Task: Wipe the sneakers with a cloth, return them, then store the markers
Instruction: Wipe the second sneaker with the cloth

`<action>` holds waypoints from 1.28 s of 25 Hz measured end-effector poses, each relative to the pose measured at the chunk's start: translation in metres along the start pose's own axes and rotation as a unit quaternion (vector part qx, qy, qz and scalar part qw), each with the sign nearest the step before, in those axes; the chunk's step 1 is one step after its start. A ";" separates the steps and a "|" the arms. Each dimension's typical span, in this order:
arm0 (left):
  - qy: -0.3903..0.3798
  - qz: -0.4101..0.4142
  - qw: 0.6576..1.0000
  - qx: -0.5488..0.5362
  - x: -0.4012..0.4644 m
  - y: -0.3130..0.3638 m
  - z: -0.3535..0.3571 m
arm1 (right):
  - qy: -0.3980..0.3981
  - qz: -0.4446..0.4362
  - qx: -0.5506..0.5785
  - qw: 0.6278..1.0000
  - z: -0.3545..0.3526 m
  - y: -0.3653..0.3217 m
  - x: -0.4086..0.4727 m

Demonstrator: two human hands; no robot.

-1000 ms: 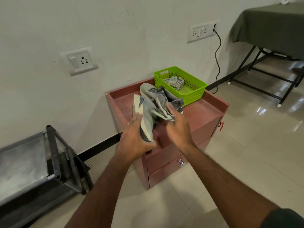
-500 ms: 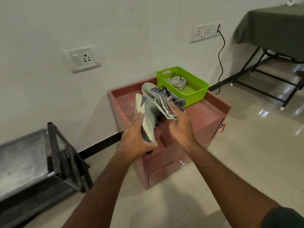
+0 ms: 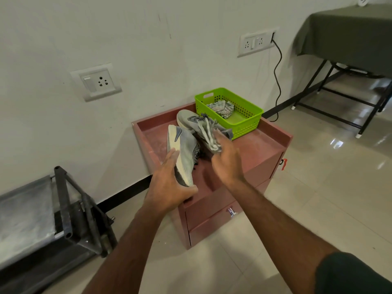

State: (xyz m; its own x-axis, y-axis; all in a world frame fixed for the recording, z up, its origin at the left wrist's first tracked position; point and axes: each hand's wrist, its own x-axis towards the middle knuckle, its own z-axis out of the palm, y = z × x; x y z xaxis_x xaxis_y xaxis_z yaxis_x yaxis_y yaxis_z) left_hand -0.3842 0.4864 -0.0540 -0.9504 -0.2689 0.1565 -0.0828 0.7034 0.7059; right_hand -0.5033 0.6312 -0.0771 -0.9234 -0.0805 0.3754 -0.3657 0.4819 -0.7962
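Observation:
My left hand grips a grey sneaker by its heel and sole, tilted on its side above the red cabinet. My right hand holds a grey-white cloth just right of that sneaker, a little off its upper. A second grey sneaker lies on the cabinet top behind, partly hidden by the cloth. No markers are visible.
A green perforated basket with a striped rag stands at the cabinet's back right. A dark metal rack is at the left on the floor. A table with a green cover stands at the far right. A black cable hangs down the wall.
My right hand has drawn the cloth up and to the right, off the held sneaker's upper. The left hand keeps the same grip on the sneaker.

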 end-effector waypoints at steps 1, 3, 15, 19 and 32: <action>0.002 -0.001 1.000 -0.002 0.001 0.000 0.001 | -0.057 -0.040 0.002 0.998 0.006 0.001 -0.004; 0.005 -0.004 1.000 -0.006 0.001 0.003 0.003 | -0.199 -0.059 -0.082 0.975 0.014 0.003 -0.012; 0.089 -0.155 0.915 -0.361 0.008 0.000 -0.036 | -0.095 0.252 0.239 0.933 0.004 -0.027 -0.012; 0.097 -0.145 0.968 -0.178 0.002 -0.018 -0.050 | -0.160 0.275 0.321 0.892 0.015 -0.040 -0.022; 0.097 0.005 0.993 0.064 -0.004 -0.026 -0.025 | -0.096 -0.101 0.053 0.989 0.023 -0.042 -0.007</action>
State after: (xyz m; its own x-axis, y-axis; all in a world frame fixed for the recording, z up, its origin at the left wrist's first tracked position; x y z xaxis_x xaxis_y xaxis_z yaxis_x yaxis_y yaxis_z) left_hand -0.3706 0.4527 -0.0551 -0.8769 -0.3739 0.3022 -0.1228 0.7819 0.6112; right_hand -0.4844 0.5912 -0.0571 -0.8313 -0.3346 0.4439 -0.5465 0.3458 -0.7628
